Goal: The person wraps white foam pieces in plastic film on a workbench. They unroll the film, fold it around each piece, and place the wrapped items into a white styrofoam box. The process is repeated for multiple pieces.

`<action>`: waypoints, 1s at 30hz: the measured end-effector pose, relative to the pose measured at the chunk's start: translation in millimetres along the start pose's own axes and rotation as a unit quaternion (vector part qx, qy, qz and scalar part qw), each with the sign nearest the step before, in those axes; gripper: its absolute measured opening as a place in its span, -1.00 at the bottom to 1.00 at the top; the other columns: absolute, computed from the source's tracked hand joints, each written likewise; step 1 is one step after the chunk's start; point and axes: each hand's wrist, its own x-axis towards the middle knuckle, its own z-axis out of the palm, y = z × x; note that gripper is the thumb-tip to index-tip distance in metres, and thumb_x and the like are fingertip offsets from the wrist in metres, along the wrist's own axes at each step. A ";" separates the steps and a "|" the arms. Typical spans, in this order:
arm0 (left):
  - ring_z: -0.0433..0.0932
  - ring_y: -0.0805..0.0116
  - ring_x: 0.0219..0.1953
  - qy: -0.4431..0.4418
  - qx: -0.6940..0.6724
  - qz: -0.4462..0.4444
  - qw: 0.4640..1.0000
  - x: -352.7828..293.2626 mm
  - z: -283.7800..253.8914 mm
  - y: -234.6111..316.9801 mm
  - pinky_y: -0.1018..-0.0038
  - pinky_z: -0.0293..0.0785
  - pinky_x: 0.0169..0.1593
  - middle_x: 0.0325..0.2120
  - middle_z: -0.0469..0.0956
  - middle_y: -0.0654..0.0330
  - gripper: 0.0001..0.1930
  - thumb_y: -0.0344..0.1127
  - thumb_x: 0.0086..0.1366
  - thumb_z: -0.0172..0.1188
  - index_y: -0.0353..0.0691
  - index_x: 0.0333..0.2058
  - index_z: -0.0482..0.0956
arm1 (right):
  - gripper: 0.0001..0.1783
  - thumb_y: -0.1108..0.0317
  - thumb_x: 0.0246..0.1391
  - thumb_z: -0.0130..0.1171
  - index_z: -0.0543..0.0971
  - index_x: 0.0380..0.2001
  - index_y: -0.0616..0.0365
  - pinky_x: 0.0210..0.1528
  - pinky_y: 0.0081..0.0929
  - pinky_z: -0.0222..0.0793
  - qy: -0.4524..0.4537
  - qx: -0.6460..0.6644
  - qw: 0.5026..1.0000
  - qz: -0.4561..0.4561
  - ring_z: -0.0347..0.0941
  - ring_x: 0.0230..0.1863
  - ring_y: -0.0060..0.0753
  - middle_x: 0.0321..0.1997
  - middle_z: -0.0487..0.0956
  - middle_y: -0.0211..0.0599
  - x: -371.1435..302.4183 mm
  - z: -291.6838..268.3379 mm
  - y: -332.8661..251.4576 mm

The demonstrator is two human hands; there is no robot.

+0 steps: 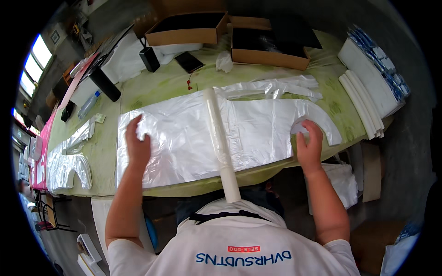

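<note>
A wide, shiny white plastic sheet (172,133), shaped like a disposable apron with a curved loop at its right end and long strips at the far side, lies flat on the table. Across its middle, running away from me, rests a long whitish roll (220,142); its near end sticks out past the table's front edge. My left hand (138,143) is over the left part of the sheet, fingers apart and holding nothing. By the curved loop at the sheet's right end is my right hand (310,143), its fingers also apart and empty. Whether either hand touches the plastic, I cannot tell.
Cardboard boxes (189,37) with dark contents stand along the far side. Nearer are a phone (189,61), a black cylinder (105,84) and a clear bottle (88,106). More shiny plastic (80,165) lies at left. White rolled tubes (361,105) and blue packets (380,60) are at right.
</note>
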 end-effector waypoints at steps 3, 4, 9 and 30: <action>0.43 -0.02 0.26 -0.090 -0.124 0.077 0.985 -32.1 40.5 80.1 0.21 0.30 0.37 0.21 0.49 0.04 -0.38 -0.59 0.18 0.24 -0.18 0.25 0.43 | -0.61 0.49 0.03 0.31 0.60 -0.02 0.16 0.35 -0.02 0.26 -0.031 0.016 0.995 -0.093 0.37 0.26 0.15 0.18 0.54 -0.08 -6.9 3.0 -72.8; 0.43 -0.05 0.26 -0.135 -0.166 0.063 0.975 -39.8 50.8 105.3 0.19 0.28 0.38 0.20 0.49 0.01 -0.35 -0.57 0.19 0.23 -0.20 0.29 0.39 | -0.62 0.48 0.03 0.31 0.60 -0.02 0.15 0.36 -0.02 0.26 -0.057 0.035 0.992 -0.107 0.36 0.27 0.17 0.18 0.54 -0.07 -10.1 3.6 -92.4; 0.35 -0.12 0.33 -0.215 -0.095 0.130 0.963 -75.0 79.2 135.2 0.02 0.16 0.43 0.24 0.45 -0.10 -0.20 -0.41 0.27 0.15 -0.36 0.45 0.04 | -0.55 0.42 0.04 0.38 0.59 0.05 0.11 0.41 0.01 0.25 -0.192 0.203 0.954 -0.108 0.29 0.39 0.27 0.27 0.49 -0.05 -30.5 25.7 -146.7; 0.06 -0.32 0.48 -0.206 -0.045 0.200 0.957 -41.0 60.2 141.8 -0.16 0.02 0.46 0.36 0.33 -0.08 -0.60 -0.18 0.30 0.32 -0.17 0.07 0.56 | -0.43 0.12 0.08 0.36 0.59 0.19 -0.11 0.49 0.45 -0.21 -0.231 -0.064 0.967 -0.084 -0.08 0.53 0.42 0.52 0.15 0.07 21.0 117.0 -149.5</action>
